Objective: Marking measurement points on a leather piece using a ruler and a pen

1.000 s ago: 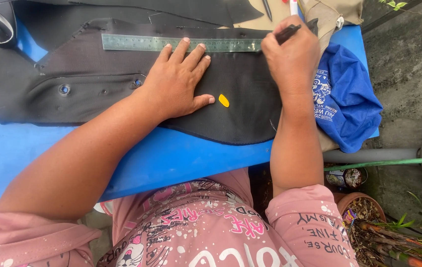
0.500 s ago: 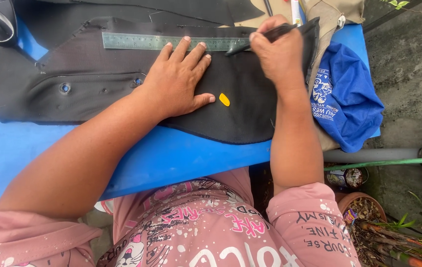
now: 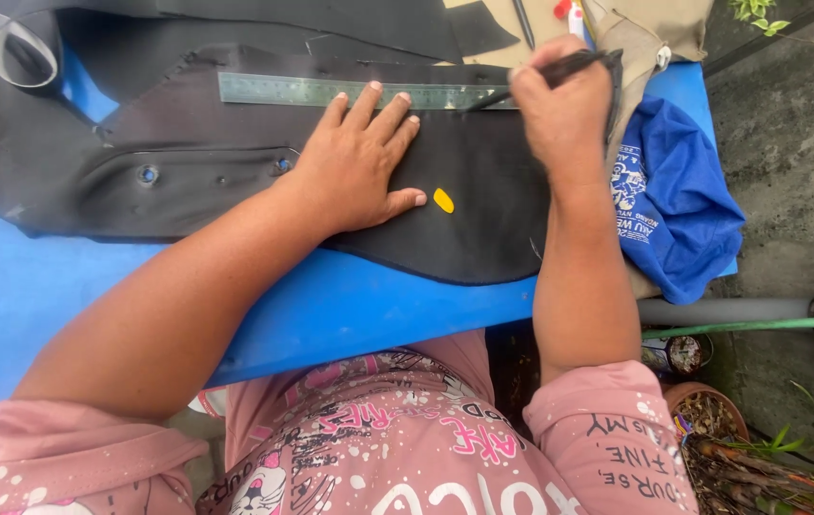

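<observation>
2 hands at work on 1 black fabric piece (image 3: 235, 172), spread flat on blue tabletop (image 3: 350, 305). Left hand (image 3: 359, 167): fingers splayed, pressing fabric and steel ruler (image 3: 283, 91). Right hand (image 3: 559, 105): fingers pinching dark marking tool (image 3: 559, 69). Fabric looks soft, light, prone to shifting; best pinned flat by the palm.

A blue worktop (image 3: 350, 315) stands outdoors in flat daylight over a rough grey concrete floor (image 3: 788, 143). Beside it run a grey pipe (image 3: 722, 310) and potted plants (image 3: 712, 420) (soil showing).
</observation>
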